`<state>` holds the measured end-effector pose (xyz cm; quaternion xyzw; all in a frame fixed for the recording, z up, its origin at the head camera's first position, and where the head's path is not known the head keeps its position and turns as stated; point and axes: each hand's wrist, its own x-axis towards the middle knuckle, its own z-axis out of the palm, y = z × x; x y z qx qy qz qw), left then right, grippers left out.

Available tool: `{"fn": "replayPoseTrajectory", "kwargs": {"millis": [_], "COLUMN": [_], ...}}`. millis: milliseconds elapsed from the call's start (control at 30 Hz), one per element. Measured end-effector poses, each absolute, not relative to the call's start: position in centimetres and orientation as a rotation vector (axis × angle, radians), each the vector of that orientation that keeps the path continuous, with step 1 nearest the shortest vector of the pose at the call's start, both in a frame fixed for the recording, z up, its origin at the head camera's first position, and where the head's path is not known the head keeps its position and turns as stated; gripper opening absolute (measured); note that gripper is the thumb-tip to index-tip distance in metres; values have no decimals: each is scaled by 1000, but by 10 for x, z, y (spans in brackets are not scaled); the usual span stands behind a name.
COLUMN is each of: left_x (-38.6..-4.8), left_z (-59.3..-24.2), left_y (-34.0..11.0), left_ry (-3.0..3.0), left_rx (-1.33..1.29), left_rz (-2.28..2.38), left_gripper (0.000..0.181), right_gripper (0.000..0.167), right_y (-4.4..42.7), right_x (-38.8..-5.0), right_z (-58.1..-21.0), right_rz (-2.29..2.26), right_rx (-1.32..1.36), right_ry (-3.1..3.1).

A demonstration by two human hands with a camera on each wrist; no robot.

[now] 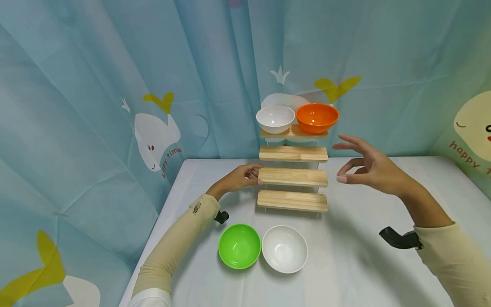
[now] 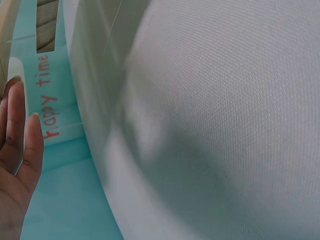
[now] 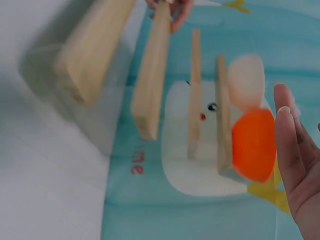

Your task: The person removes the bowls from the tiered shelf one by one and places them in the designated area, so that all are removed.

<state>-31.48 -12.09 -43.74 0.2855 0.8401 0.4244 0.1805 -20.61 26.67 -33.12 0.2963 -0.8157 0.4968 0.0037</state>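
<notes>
A stepped rack with several wooden planks (image 1: pixel 293 177) stands on the table. On its top plank sit a white bowl (image 1: pixel 275 119) and an orange bowl (image 1: pixel 317 119), side by side. My left hand (image 1: pixel 239 177) grips the left end of the second plank from the bottom, thumb in front and fingers behind. The right wrist view also shows the left fingers (image 3: pixel 181 14) around that plank's end. To the right of the rack, my right hand (image 1: pixel 370 166) is in the air, thumb and fingers apart, holding nothing. It is nearest the orange bowl (image 3: pixel 255 145).
Nearer me on the white table (image 1: pixel 345 273), a green bowl (image 1: pixel 239 246) and a second white bowl (image 1: pixel 284 249) stand next to each other, in front of the rack. A blue printed curtain (image 1: pixel 215 76) hangs behind and at the left.
</notes>
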Motion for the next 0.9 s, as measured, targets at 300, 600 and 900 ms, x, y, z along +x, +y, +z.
{"fn": "replayPoseTrajectory", "kwargs": {"millis": [300,600,900], "left_x": [-315,-315,-316], "left_z": [-437,-439,-438], "left_y": [-120,-120,-121], "left_ry": [2376,2373,2379], "left_rx": [800,804,813], "left_rz": [1202,1197,1190], "left_gripper": [61,62,61], "right_gripper": [98,97,96], "right_y": [279,288,282], "right_x": [-239,-275,-305], "right_z": [-311,-302,-297], "right_rz": [1418,1359,1450], "right_rx": [658,546,470], "right_ry": [-2669,-2728,-2734]}}
